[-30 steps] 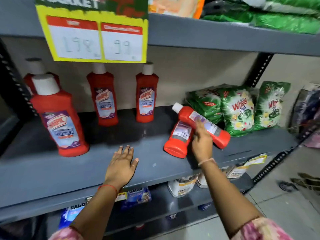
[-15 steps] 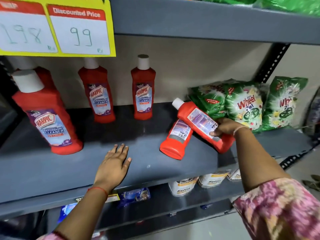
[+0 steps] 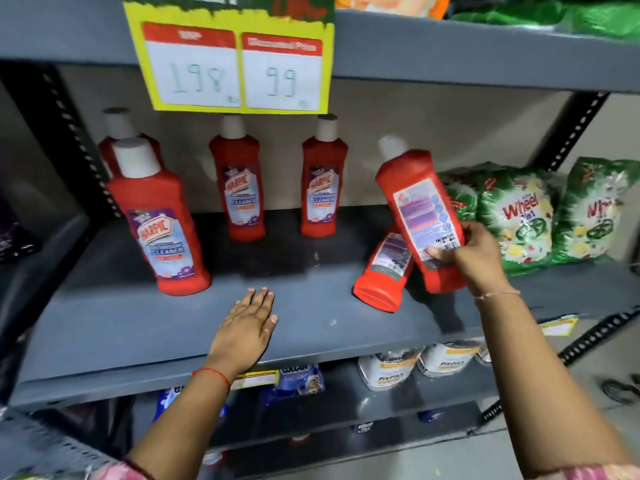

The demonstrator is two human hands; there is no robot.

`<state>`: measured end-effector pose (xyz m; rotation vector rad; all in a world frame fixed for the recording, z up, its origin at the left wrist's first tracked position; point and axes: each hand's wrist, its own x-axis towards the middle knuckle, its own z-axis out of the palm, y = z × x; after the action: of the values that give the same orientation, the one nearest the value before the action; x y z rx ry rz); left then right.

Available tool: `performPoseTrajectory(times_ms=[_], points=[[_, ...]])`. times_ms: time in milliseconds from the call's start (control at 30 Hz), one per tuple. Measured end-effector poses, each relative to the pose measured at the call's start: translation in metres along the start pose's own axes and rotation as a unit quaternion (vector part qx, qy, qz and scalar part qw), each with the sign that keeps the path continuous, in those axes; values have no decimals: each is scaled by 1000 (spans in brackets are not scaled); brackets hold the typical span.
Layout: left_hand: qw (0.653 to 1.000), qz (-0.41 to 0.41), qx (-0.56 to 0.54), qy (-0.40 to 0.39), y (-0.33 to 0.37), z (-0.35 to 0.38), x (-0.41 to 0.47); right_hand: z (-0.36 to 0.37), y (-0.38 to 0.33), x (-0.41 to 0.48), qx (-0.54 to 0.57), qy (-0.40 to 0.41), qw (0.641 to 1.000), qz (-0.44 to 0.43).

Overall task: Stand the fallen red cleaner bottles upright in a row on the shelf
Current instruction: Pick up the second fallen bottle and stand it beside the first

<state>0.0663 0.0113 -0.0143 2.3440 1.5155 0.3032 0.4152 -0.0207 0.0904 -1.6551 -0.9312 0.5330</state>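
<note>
My right hand (image 3: 476,254) grips a red cleaner bottle (image 3: 417,213) by its lower part; the bottle is tilted, almost upright, white cap up and back label facing me. Behind it a second red bottle (image 3: 384,271) lies fallen on the grey shelf (image 3: 138,323), its base toward me. Two red bottles stand upright at the back, one in the middle (image 3: 239,188) and one right of it (image 3: 323,185). A bigger-looking one (image 3: 157,220) stands front left, with another (image 3: 117,140) partly hidden behind it. My left hand (image 3: 247,329) rests flat on the shelf, fingers spread, holding nothing.
Green detergent packets (image 3: 519,220) lean at the right end of the shelf, close to my right hand. A yellow price sign (image 3: 235,64) hangs from the shelf above over the bottle caps. Tubs and packets (image 3: 391,370) sit on the lower shelf.
My right hand has raised the held bottle from a steep lean to nearly upright. The left hand stays flat on the shelf. The camera view has shifted.
</note>
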Motion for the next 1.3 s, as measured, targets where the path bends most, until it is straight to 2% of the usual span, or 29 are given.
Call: performPoseTrajectory(times_ms=[200,333,600,933,1033,1133,1200,1300], points=[[998,-53,-14,26,-50,-21,-26,112,-33,-49,204,-65,977,-17],[993,-108,-5,52,-89,-39,-48,183,-32,-73,276,-109,955,7],[986,-139,-8,88,-109,-44,-56,263,-19,-83,273,-150,950,13],[986,-136,1,96,-108,-43,-56,289,-3,-82,294,-185,938,16],[986,-139,2,96,-107,-44,-57,288,-3,-94,262,-185,947,-8],[985,-143,0,93,-105,-45,-57,293,-3,-111,51,-56,994,-75],[985,-143,-1,92,-105,-45,-57,301,-9,-122,-44,8,997,-66],[986,-144,-3,90,-104,-46,-56,313,-17,-127,-116,49,992,-30]])
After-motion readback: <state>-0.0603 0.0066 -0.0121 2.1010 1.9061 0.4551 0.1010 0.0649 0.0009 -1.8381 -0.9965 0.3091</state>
